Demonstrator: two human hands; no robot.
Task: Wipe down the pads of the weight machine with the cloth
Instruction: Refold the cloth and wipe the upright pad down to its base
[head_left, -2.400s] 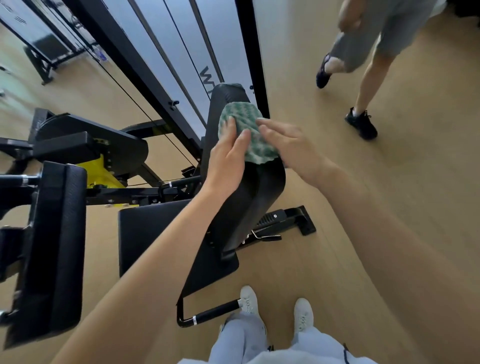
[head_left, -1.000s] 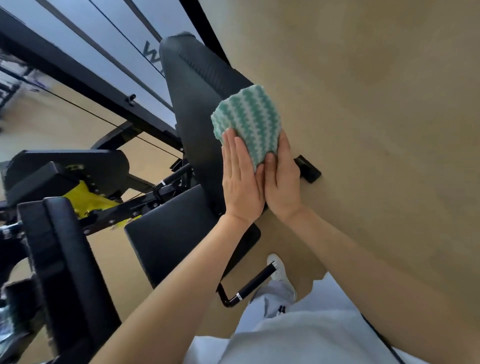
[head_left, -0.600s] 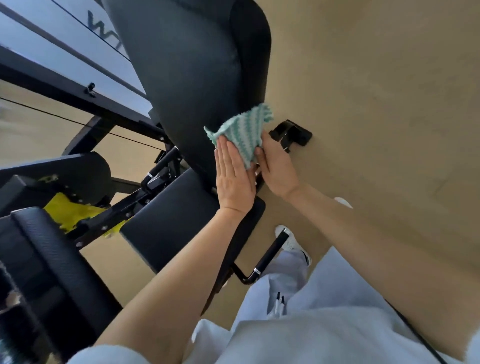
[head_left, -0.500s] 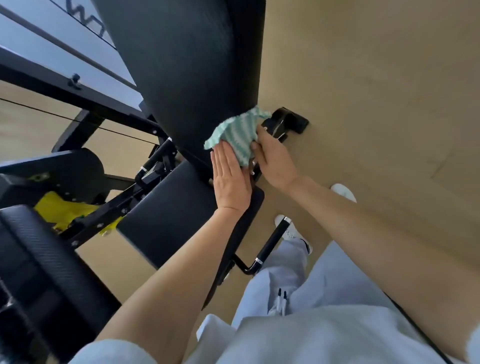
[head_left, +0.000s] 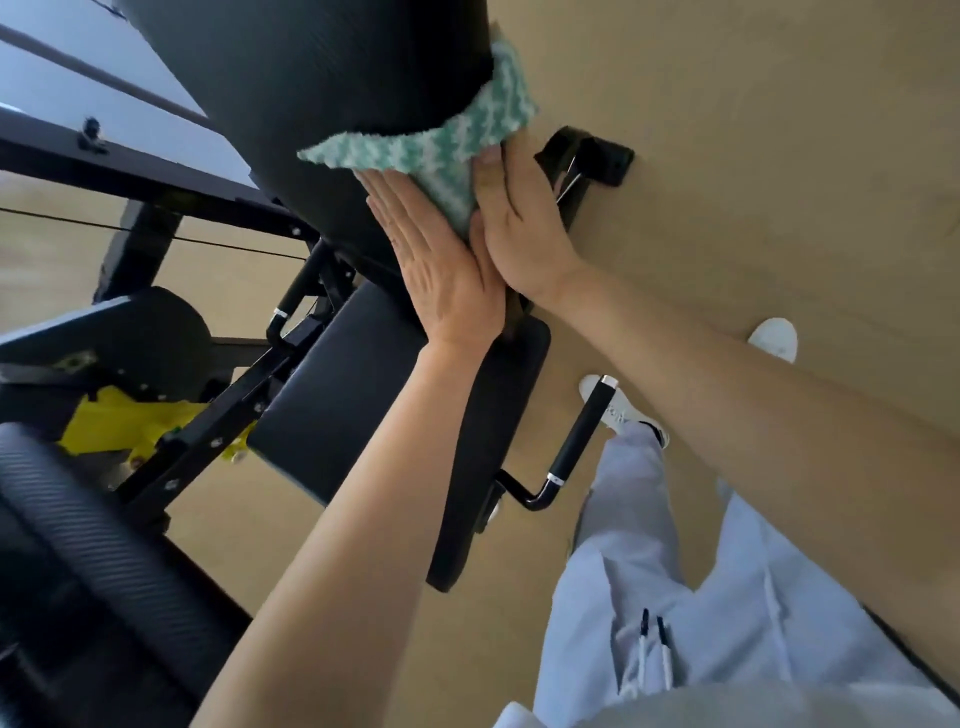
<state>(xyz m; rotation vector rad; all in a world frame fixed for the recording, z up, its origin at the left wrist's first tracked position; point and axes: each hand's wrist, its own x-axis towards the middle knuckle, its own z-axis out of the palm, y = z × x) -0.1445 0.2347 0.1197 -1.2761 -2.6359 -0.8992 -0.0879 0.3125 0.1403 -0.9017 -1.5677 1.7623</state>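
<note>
We press the soft, limp cloth (head_left: 441, 140) flat-handed, both hands (head_left: 483, 244) unclenched, against the back pad (head_left: 332, 67) at twelve o'clock.

Soft, even daylight fills the wide-angle view (edges visibly bowed); motion blur smears the black back pad (head_left: 332, 78).

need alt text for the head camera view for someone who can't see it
Seen from above, a person's left hand and right hand press a green-and-white cloth flat against the lower edge of a black back pad on a weight machine. Below are the black seat pad, a side handle and the tan floor.
</note>
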